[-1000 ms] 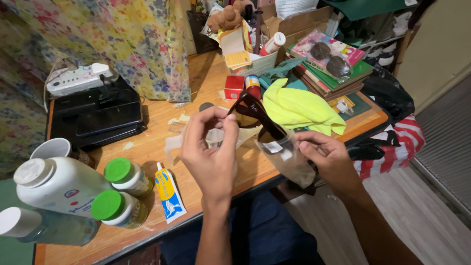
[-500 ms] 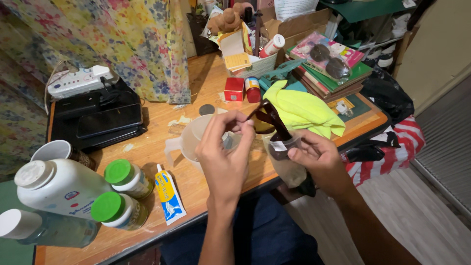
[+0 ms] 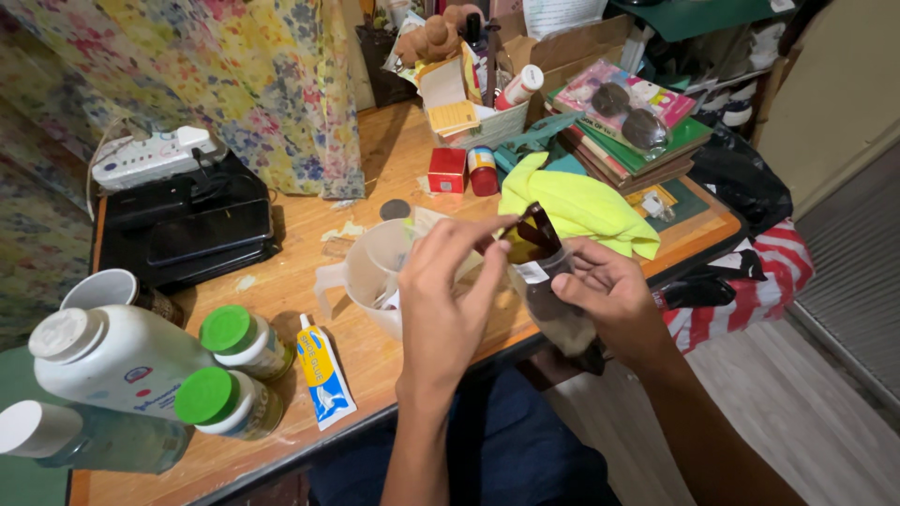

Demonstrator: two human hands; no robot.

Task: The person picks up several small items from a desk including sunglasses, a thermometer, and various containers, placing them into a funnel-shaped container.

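Over the front edge of the wooden table (image 3: 309, 281), both my hands work a pair of dark sunglasses (image 3: 536, 236) into a clear plastic pouch (image 3: 561, 314). My right hand (image 3: 609, 295) grips the pouch near its mouth, where a small white label shows. My left hand (image 3: 450, 300) pinches the sunglasses' frame from the left, fingers closed on it. Most of the glasses sit inside the pouch; only the top of the frame sticks out. A clear plastic jug (image 3: 375, 276) stands right behind my left hand.
A yellow cloth (image 3: 577, 208) lies behind the hands, by stacked books (image 3: 637, 141). At the left stand a white powder bottle (image 3: 117, 361), two green-capped jars (image 3: 234, 370), a glue tube (image 3: 319, 365), a white cup (image 3: 98, 290) and a black device (image 3: 187, 220). A red box (image 3: 447, 169) sits further back.
The sunglasses have gone from mostly exposed above the pouch to mostly inside it. Both hands have drawn closer together, and my left hand has shifted right.
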